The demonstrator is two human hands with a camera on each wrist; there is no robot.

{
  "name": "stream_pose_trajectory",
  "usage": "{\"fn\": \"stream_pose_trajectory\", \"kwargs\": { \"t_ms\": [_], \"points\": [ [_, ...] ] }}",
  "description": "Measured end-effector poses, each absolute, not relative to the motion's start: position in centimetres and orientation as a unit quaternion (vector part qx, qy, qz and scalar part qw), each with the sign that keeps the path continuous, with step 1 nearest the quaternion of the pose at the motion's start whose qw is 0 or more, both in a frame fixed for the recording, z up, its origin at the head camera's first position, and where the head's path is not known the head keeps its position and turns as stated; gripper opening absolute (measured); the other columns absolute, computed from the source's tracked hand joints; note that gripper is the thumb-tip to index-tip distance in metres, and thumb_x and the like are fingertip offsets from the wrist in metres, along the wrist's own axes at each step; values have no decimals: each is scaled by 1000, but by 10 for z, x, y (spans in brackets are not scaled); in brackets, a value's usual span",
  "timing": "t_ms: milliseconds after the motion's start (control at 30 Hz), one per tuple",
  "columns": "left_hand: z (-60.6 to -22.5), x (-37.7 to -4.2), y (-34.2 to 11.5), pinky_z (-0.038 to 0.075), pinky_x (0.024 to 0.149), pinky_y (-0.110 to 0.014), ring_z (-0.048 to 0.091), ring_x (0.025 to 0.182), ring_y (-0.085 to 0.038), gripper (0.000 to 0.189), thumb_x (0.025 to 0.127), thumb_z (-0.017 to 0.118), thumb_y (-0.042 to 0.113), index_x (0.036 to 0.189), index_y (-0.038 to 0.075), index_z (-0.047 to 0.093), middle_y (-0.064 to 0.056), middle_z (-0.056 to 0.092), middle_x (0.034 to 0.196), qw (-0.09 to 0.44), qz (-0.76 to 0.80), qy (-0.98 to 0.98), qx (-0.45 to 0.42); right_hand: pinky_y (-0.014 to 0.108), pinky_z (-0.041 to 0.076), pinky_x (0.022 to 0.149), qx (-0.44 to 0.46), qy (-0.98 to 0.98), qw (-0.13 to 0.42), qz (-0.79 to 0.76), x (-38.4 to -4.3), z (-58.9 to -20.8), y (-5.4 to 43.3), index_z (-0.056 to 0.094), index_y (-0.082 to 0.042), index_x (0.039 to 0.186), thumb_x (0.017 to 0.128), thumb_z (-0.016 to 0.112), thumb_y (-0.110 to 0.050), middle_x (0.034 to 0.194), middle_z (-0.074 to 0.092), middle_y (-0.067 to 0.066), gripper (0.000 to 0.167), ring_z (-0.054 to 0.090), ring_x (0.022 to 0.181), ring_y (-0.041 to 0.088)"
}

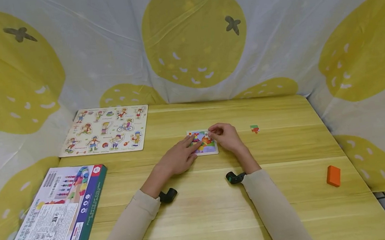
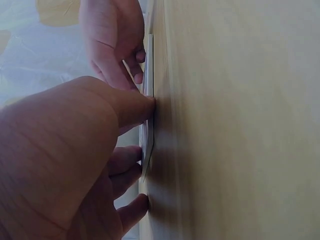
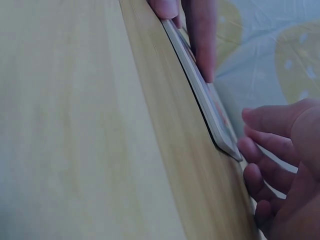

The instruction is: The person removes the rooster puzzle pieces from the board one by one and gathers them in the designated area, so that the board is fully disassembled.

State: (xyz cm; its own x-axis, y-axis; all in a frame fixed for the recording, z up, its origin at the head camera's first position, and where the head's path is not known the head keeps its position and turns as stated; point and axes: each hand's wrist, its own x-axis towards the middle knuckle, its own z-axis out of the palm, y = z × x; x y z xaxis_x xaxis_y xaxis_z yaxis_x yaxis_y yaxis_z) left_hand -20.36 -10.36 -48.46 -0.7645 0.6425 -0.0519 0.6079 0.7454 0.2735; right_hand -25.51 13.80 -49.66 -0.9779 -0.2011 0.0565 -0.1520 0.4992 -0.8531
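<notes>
A small jigsaw puzzle in a pale frame lies flat on the table, its picture brightly coloured. My left hand rests across its left part, fingers extended over the picture. In the left wrist view, the left thumb touches the puzzle's near edge. At the upper right corner is my right hand, its index finger and thumb bent close together. Whether a piece sits between those fingertips is hidden. In the right wrist view, the right thumb is just off the board's corner. A loose green and red puzzle piece lies farther right.
A peg board with sports figures lies at the back left. In front of it is a boxed toy set. An orange block sits near the right edge. Patterned cloth hangs behind the wooden table.
</notes>
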Motion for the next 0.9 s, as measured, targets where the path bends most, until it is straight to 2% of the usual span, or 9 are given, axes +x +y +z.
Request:
{"fn": "stream_pose_trajectory", "kwargs": {
  "t_ms": [267,467,667,900],
  "points": [
    [-480,-202,-103,28,127,-50,24,158,-35,53,110,48,30,161,21,38,-14,24,171,83,141,932,324,29,53,75,-95,878,37,-468,-256,-495,132,78,-7,114,97,73,-21,105,76,11,22,67,89,22],
    [-480,-203,-102,27,127,-50,22,158,-34,53,110,47,30,161,20,38,-15,23,171,86,142,932,323,34,48,77,-93,893,28,-440,-255,-493,129,80,-10,111,96,75,-22,104,76,10,20,61,88,24],
    [-484,-202,-100,27,127,-50,22,159,-34,53,110,48,30,161,20,38,-15,23,171,83,139,933,322,35,48,79,-96,908,16,-407,-254,-496,130,81,-12,110,95,75,-25,105,74,8,20,60,89,22],
    [-480,-201,-100,31,125,-53,26,157,-36,53,109,50,28,161,21,39,-18,27,169,70,141,931,328,33,46,74,-103,911,3,-398,-253,-496,127,81,-11,110,95,75,-23,105,73,9,21,58,83,21]
  ]
}}
